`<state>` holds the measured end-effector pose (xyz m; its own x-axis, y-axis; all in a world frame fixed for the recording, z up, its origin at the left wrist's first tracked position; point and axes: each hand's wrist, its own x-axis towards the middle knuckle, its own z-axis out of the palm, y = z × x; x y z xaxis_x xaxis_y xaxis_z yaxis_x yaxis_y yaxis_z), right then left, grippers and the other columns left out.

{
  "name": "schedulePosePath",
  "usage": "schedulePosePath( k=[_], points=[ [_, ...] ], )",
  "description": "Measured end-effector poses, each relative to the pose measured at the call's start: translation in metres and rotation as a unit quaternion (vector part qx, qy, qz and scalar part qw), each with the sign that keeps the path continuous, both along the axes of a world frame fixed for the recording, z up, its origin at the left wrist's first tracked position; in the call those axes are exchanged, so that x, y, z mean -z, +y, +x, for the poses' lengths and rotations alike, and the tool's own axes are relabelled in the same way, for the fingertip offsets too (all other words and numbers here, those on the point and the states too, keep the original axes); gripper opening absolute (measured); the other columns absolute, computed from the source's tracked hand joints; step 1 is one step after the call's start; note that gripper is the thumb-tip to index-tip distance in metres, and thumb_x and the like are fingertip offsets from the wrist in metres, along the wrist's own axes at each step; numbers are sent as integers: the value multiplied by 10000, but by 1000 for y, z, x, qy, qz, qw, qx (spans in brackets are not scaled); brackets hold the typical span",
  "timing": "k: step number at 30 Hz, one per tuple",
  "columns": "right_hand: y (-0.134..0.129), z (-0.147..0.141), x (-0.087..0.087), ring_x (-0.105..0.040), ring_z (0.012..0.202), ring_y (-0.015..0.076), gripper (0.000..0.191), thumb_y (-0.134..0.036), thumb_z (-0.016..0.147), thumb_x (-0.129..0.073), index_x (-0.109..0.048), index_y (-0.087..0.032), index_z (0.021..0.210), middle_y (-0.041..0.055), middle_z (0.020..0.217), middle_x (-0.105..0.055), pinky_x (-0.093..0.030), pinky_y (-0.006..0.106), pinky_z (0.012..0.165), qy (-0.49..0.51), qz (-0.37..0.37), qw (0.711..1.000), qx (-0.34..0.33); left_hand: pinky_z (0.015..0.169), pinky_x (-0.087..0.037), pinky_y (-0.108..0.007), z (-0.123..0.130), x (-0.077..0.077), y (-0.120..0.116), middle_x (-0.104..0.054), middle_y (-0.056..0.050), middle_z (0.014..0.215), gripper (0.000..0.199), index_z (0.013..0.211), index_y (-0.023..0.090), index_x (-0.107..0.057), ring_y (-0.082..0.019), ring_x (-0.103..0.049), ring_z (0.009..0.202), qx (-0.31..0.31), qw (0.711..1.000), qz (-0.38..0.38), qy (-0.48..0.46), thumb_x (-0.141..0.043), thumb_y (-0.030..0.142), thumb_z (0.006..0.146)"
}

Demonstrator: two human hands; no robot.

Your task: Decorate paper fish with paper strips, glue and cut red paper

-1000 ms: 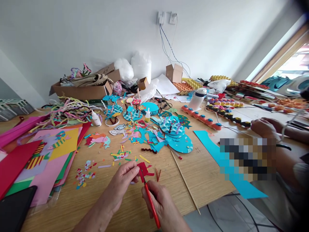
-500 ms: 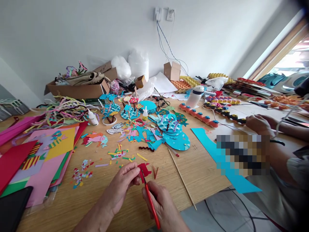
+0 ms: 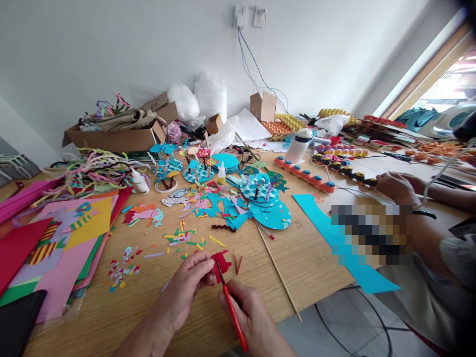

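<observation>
My left hand pinches a small piece of red paper by its left edge, over the front of the table. Wrapped around the red handles of a pair of scissors is my right hand. The scissor blades lie against the red paper, which has an uneven, cut edge. Just right of the paper, thin brown-red strips rest on the wood. Small yellow and green paper scraps are scattered beyond my left hand.
A wooden stick lies right of my hands, near a long blue paper strip. Coloured sheets are stacked at left. Blue discs and glue bottles stand farther back. Another person's hands work at the right.
The view has shifted slightly. The red paper has turned a little between my fingers and the scissors; both hands keep their hold.
</observation>
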<state>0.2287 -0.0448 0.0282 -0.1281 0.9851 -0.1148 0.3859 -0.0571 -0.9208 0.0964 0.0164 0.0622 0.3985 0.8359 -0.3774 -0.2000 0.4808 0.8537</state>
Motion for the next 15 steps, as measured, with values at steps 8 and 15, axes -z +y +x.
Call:
schedulePosePath(
  k=[8,15],
  points=[
    [-2,1,-5,-313,537,98,441,-552,862,-343,-359,-198,599,-47,545,-325,-252,205,472,31,-27,999,-6,602,-362,-227,0,1,-2,-470,42,603,224,619,173,-531,-108,-410,597,16,1000,14,-7,-667,341,675],
    [0,-1,-3,-279,514,92,465,-585,846,-305,-324,-203,582,-51,539,-295,-231,222,469,25,-29,999,2,607,-348,-231,0,2,-4,-466,37,595,213,631,173,-542,-116,-397,605,41,999,16,14,-630,358,691]
  ],
)
